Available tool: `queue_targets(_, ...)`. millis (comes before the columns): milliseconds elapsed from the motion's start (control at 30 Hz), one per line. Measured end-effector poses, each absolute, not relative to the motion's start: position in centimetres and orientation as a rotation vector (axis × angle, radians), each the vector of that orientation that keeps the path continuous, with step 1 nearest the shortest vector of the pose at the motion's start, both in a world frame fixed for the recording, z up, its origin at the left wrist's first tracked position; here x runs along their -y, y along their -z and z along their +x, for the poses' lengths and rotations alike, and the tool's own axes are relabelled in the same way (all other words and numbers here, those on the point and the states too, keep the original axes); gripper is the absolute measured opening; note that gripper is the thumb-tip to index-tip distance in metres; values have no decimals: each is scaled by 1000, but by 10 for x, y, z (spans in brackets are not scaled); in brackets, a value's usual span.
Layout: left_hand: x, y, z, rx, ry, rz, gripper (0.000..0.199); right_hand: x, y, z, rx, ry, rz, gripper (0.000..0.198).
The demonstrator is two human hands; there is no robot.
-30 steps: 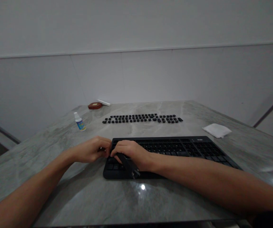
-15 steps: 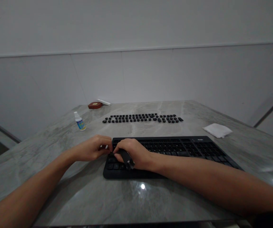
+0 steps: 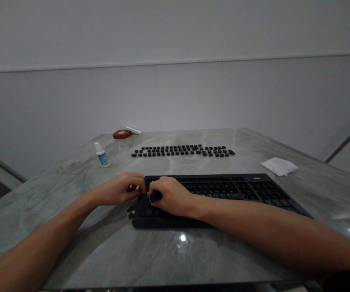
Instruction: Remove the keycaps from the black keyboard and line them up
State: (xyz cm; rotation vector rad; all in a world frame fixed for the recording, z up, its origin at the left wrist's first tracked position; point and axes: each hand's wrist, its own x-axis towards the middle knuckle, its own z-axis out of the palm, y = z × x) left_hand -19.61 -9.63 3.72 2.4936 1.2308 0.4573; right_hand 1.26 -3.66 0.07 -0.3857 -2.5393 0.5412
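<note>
I note a bottle [image 3: 103,157], its blue label illegible. My left hand [image 3: 126,188] bends at the left end of the keyboard [image 3: 220,187], fingertips bunched; its hold I cannot tell. My right hand [image 3: 173,197], knuckles up, grips a black tool [image 3: 137,206]. The keyboard lies on the table [image 3: 150,259], logo [image 3: 256,178] unreadable.

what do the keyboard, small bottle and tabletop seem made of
Keyboard: probably matte black plastic, from its dull, even frame. Small bottle: likely smooth plastic, by its white moulded-looking top. Tabletop: polished stone or a lookalike, given pale veining and bright reflections.
</note>
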Motion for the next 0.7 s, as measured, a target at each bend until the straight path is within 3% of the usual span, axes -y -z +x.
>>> queue_targets(300,94,-34,-196,-1290,-465,2512,15,37,-3,14,2438,-676,-428,7)
queue_targets(700,102,-45,-191,-1159,-419,2438,11,38,-9,8,2225,-1272,-498,12)
